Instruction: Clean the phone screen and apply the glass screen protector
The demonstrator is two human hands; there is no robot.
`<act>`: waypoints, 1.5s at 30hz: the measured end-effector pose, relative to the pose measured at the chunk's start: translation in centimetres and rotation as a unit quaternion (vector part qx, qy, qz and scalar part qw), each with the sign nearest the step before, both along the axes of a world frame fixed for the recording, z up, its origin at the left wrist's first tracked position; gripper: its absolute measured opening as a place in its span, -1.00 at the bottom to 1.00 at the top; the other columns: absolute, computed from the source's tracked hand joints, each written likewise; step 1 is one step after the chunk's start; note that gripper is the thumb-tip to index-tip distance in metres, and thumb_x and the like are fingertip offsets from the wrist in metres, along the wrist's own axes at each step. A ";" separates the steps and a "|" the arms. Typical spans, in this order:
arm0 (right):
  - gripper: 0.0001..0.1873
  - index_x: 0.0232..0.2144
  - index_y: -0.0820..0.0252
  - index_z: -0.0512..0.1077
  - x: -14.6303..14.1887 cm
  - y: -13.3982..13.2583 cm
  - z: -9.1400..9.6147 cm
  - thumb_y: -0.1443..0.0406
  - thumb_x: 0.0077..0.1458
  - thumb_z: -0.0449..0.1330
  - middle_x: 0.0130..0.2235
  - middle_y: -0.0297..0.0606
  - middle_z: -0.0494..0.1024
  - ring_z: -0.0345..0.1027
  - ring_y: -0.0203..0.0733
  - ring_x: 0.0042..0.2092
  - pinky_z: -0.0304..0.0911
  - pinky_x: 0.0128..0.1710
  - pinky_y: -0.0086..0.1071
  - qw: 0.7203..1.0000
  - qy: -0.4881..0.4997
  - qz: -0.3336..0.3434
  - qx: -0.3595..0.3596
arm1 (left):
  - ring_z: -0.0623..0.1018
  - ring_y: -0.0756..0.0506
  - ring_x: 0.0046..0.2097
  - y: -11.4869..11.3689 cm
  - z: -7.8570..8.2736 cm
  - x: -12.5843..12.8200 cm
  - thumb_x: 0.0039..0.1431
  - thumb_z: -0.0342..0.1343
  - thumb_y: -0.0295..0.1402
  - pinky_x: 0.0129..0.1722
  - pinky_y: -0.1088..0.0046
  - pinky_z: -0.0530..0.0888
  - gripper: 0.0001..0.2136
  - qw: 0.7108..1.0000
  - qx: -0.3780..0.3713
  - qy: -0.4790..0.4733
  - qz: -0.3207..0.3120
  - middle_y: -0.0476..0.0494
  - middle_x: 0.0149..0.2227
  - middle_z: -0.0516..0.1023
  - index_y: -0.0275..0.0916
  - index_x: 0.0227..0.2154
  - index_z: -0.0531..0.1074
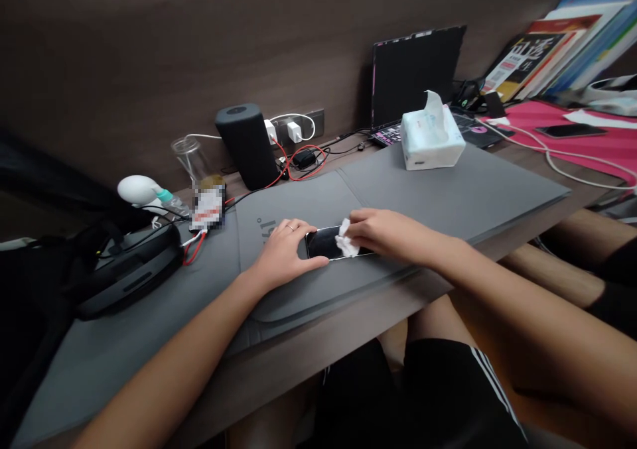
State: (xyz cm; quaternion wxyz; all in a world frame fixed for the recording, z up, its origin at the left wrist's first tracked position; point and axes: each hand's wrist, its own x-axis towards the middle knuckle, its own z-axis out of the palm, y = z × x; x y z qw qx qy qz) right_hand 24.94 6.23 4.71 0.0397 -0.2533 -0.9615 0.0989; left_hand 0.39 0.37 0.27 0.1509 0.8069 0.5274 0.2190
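Note:
A smartphone lies face up on the grey desk mat, its dark screen showing. My left hand grips its left end, with the thumb along the near edge and the fingers at the far edge. A ring is on one of its fingers. My right hand is closed on a crumpled white tissue, which is pressed against the screen. The phone's right end is partly hidden under the right hand and the tissue.
Behind my hands stand a tissue pack, an open laptop and a black speaker. Leftward are a glass jar, cables and a black headset-like device. Books and another phone are at right; a person's legs show there.

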 end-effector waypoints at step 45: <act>-0.88 -0.36 0.24 0.52 -3.0 -0.2 0.4 0.40 0.19 0.18 -0.30 -0.18 0.48 0.29 -0.20 -0.32 0.10 -0.33 -0.33 0.989 -0.075 0.097 0.080 | 0.41 -0.25 0.05 0.1 -0.2 0.0 0.12 0.27 -0.05 0.08 0.14 0.37 -0.55 1.000 0.009 0.002 -0.015 -0.13 0.00 0.49 -0.14 0.00 0.41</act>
